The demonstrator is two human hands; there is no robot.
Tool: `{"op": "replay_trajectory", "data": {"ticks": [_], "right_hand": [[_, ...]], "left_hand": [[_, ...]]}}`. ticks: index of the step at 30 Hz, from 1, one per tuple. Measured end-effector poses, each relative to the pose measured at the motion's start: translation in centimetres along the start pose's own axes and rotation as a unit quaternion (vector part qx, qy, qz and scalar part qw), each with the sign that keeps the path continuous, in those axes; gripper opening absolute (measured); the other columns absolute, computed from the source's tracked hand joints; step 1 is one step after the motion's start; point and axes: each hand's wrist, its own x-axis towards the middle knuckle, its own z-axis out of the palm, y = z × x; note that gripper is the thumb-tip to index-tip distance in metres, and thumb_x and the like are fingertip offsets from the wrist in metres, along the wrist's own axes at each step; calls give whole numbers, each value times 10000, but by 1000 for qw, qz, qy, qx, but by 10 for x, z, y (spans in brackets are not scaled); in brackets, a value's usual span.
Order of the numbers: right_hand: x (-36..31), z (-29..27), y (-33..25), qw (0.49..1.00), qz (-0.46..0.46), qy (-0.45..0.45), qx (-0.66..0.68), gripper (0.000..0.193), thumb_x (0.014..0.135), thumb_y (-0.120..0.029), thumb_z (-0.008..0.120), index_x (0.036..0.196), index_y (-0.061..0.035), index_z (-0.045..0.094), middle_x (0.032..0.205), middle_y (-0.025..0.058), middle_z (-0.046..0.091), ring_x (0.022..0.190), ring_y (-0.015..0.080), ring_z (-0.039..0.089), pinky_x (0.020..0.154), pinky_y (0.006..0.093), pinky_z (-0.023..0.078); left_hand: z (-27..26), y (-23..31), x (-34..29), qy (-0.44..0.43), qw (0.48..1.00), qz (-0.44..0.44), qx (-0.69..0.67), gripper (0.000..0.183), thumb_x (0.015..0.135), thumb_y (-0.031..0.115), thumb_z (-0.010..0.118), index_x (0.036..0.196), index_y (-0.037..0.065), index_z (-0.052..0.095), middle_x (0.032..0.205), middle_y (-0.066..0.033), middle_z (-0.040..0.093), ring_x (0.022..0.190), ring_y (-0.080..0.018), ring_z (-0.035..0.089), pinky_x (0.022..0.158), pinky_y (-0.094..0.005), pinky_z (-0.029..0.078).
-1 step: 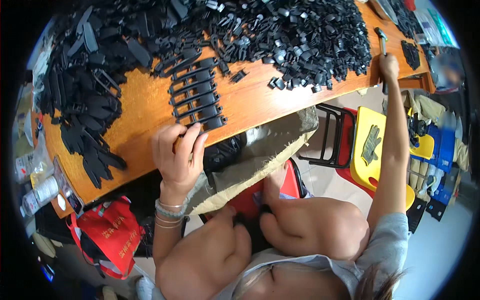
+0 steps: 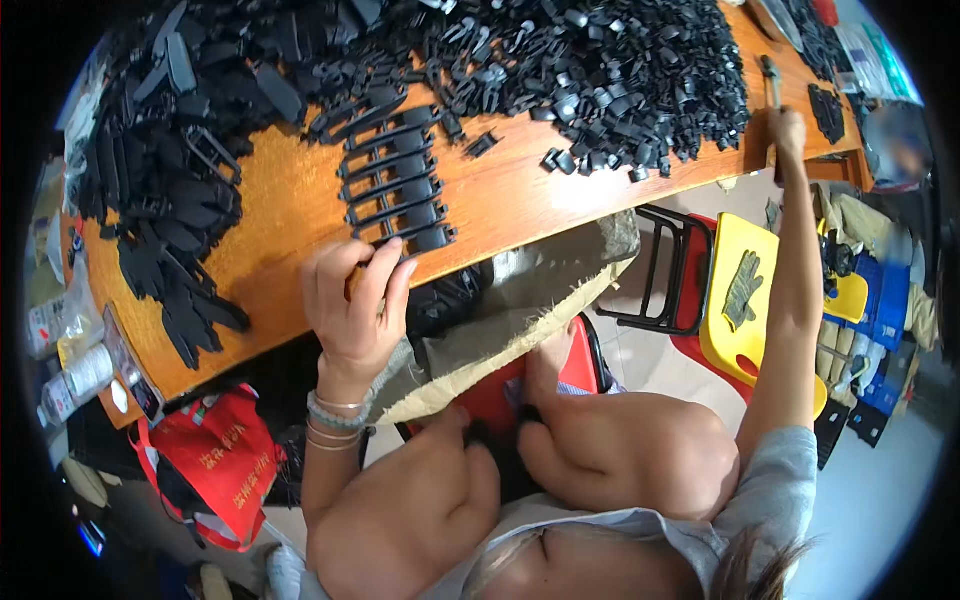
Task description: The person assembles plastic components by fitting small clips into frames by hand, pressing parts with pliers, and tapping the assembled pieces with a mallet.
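Note:
A ladder-like chain of black plastic links (image 2: pixel 412 166) lies on the wooden table, its near end close to the front edge. My left hand (image 2: pixel 355 310) is at that end, fingers bent and closed over it; the fingertips partly hide what they pinch. Out to the far right, my right hand (image 2: pixel 787 132) is wrapped round the handle of a hammer (image 2: pixel 774 92). The hammer's head points away from me, near the table's right end.
Heaped small black plastic clips (image 2: pixel 640 80) cover the table's back. Long flat black pieces (image 2: pixel 190 215) pile up at left. An open sack (image 2: pixel 520 350) hangs below the front edge. A yellow chair (image 2: pixel 740 245) bearing a glove stands right; a red bag (image 2: pixel 225 465) is lower left.
My right hand and the hammer have shifted slightly to the right. My left hand stays at the near end of the chain.

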Motion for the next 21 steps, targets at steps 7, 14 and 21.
{"op": "replay_trajectory", "data": {"ticks": [7, 14, 21], "right_hand": [[-212, -120, -159, 829, -149, 16, 538, 328, 996, -188, 448, 1255, -4, 528, 647, -31, 480, 514, 27, 410, 446, 184, 326], [-327, -145, -190, 708, -536, -234, 397, 680, 795, 76, 611, 1427, -69, 403, 690, 111, 496, 502, 242, 513, 465, 373, 463], [-332, -154, -196, 714, -575, -202, 345, 748, 712, 90, 629, 1417, -35, 414, 674, 76, 456, 472, 195, 475, 392, 349, 423]], "left_hand": [[-3, -6, -9, 4, 998, 25, 49, 346, 669, 51, 811, 995, 49, 696, 912, -65, 564, 822, -247, 540, 689, -349, 463], [5, -7, -7, 30, 997, 52, 43, 342, 662, 38, 796, 991, 31, 705, 907, -59, 595, 807, -235, 570, 687, -355, 462], [1, -9, -7, 27, 998, 60, 21, 314, 664, 9, 738, 977, 6, 704, 931, -77, 593, 813, -243, 575, 677, -365, 468]]}}
